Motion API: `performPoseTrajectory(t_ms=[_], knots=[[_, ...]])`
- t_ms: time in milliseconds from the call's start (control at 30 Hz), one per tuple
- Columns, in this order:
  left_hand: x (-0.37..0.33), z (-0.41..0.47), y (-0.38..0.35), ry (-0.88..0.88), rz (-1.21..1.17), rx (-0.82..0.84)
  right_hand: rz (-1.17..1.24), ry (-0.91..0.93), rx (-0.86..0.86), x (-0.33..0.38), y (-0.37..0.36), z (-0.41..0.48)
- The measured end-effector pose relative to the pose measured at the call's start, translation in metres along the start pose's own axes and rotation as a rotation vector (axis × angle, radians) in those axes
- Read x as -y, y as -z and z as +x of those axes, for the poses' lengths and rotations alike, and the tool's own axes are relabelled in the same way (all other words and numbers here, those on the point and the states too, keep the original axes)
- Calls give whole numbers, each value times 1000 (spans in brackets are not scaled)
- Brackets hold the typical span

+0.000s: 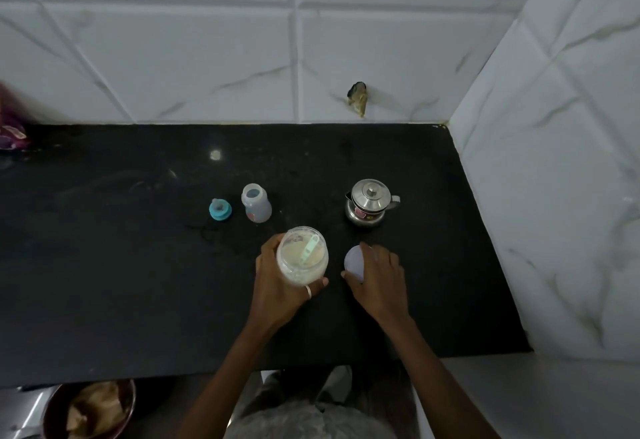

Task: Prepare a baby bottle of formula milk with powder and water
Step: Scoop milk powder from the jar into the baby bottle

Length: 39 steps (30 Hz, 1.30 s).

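- The left hand [277, 282] is curled around the open powder jar [303, 265] and holds it upright; a scoop [310, 248] lies inside on the powder
- The right hand [379, 275], fingers bent, holds the white lid [354, 258] low over the tabletop [104, 265]
- The baby bottle [256, 203] stands open just beyond the left hand
- I think the lid should be put down flat and near, then the scoop taken by its handle, with the jar held steady
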<state>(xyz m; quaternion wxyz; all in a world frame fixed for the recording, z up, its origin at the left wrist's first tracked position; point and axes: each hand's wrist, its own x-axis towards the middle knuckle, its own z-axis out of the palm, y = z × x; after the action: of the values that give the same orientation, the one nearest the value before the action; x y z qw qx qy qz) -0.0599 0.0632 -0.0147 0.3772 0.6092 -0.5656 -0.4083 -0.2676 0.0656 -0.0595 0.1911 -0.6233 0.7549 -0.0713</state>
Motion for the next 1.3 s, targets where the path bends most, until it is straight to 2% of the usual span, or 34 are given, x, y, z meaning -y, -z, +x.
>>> performPoseTrajectory(t_ms=[233,400,567,667,867,1100,1300], knots=[[2,-1,1,-29,6,-20,23,-11,47,-8,-3,2],[5,0,-1,-51,31,6,195,-11,-61,4,19,5],[10,4,-3,-96,65,12,496,236,-273,35,56,1],[7,4,-1,-107,77,0,552,377,-282,54,76,-3],[12,7,3,-118,133,23,388,520,-148,71,85,-2],[-1,4,11,-204,172,11,160,500,-29,84,88,-3],[14,7,14,-211,208,10,68,455,34,93,89,-4]])
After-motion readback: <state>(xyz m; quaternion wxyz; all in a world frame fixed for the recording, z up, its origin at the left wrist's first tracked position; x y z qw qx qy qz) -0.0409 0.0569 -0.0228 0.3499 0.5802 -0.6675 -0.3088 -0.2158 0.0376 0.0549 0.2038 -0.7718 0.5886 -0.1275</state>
